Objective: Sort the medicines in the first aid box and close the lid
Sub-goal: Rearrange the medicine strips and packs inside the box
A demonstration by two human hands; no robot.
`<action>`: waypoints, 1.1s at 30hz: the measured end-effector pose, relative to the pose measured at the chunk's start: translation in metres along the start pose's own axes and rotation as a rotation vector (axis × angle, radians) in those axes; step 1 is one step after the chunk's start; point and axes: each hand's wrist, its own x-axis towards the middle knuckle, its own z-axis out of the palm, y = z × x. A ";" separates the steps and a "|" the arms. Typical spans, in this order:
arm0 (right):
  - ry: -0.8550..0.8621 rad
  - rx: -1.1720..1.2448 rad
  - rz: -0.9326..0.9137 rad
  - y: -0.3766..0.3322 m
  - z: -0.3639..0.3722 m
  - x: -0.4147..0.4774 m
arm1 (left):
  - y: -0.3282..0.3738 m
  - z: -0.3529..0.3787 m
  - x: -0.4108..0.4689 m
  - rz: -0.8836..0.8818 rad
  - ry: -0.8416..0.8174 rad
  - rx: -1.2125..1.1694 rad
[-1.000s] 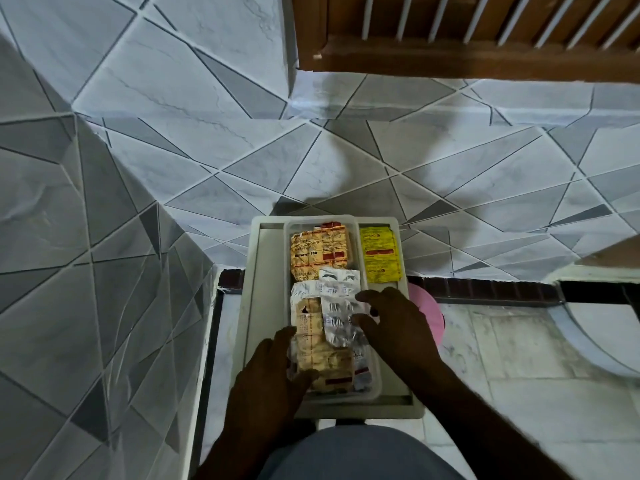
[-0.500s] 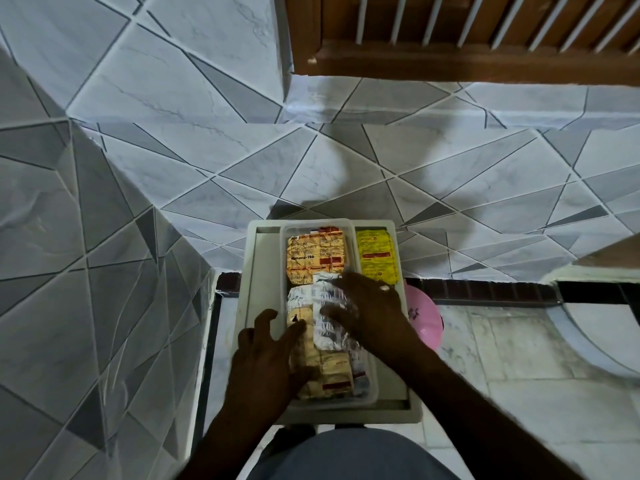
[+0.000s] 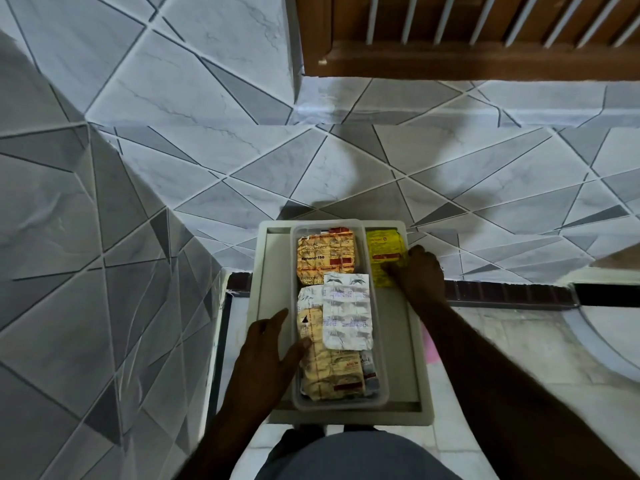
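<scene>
Head view: we locate the flat yellow foil medicine packet (image 3: 382, 251) outside the clear rectangular plastic tub (image 3: 381, 341), in the narrow channel of the grey rectangular box (image 3: 277, 271).

1. Right hand (image 3: 420, 275): the thumb lies on the packet's face and the fingers curl at its right edge. We read this as a pinch grip.
2. Left hand (image 3: 266, 355): the fingers are straight and spread, holding nothing. The thumb tip touches the tub's left wall beside the beige blister strip (image 3: 329, 372).
3. Key relation: the packet extends left of and beyond the right fingertips. Its long axis runs away from us, parallel to the tub's long side. The tub opening lies just left of the packet, and the right hand is the nearer one.
4. We judge that the next move carries the packet leftward over the tub wall, toward the orange blister strip (image 3: 325, 254) and the silver-white blister strip (image 3: 346, 313).
</scene>
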 end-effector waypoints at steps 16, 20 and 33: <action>0.142 0.508 0.155 -0.014 -0.046 -0.007 | 0.002 0.005 0.019 -0.003 -0.015 -0.049; 0.179 0.656 0.053 -0.037 -0.060 -0.029 | 0.005 0.004 0.020 -0.044 -0.040 -0.145; -0.079 0.478 -0.139 -0.072 -0.022 -0.064 | 0.008 0.002 0.022 -0.044 -0.001 -0.231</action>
